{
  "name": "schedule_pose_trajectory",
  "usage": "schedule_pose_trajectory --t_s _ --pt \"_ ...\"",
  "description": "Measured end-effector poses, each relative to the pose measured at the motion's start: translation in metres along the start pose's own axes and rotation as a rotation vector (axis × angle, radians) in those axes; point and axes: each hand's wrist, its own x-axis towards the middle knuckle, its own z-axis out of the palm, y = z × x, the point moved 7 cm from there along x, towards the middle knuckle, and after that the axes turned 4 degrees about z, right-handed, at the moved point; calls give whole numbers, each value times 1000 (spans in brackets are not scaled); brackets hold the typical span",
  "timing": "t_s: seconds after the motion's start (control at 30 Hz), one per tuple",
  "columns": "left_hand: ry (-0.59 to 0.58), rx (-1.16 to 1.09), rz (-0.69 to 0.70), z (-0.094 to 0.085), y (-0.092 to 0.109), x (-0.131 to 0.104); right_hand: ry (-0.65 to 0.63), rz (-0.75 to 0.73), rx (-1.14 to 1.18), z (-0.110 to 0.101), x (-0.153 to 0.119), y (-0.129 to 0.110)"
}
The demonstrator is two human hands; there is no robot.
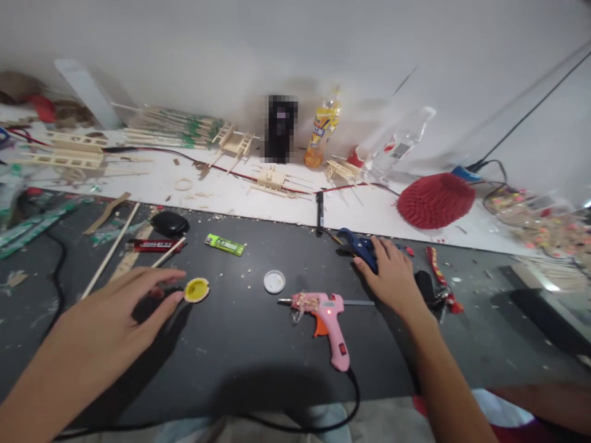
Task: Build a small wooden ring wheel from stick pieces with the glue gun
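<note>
My left hand point(124, 311) is open beside a round yellow disc point(196, 290) with a pale rim; the thumb tip is at the disc's left edge, fingers apart. My right hand point(390, 274) holds the handles of a blue tool point(360, 246), like pliers, lying on the dark tabletop, with thumb and fingers at either side. A pink glue gun point(329, 317) with an orange trigger, a lit light and a glue stick in its back lies between my hands. Just above its nozzle is a small white round lid point(274, 282).
A green lighter point(225, 244), a red tube point(154, 245) and a black mouse-like object point(170, 224) lie at the left. Small wooden models point(271, 177), bottles point(323, 129) and a red ridged object point(436, 200) stand behind. Keys point(443, 298) lie right; a black cord point(355, 394) runs along the front.
</note>
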Motion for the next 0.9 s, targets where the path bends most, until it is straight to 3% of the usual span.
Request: schedule_pose_trajectory --t_s 0.17,0.23,0.3,0.4,0.47,0.53,0.67,0.8,0.9 --pt "-148 -7 94 23 -16 28 88 -10 12 -37 -8 -25" --pt "-161 -7 132 31 -17 28 128 -65 46 -57 -6 -53" --pt "-141 -11 187 36 -16 28 125 -217 149 -72 -3 -93" --pt "-79 -28 293 36 -10 30 45 -453 272 -80 0 -150" --pt "-70 -55 352 37 -6 32 55 -526 310 -79 -1 -167" --pt "-65 -94 399 36 -1 32 89 -528 352 -75 -4 -167" --pt "-14 -134 431 30 7 27 94 -418 469 -62 -8 -145" --pt "66 -256 398 16 14 16 4 -355 525 -64 -5 -138" --pt "8 -460 286 12 21 15 -108 -259 405 -71 -12 -132"
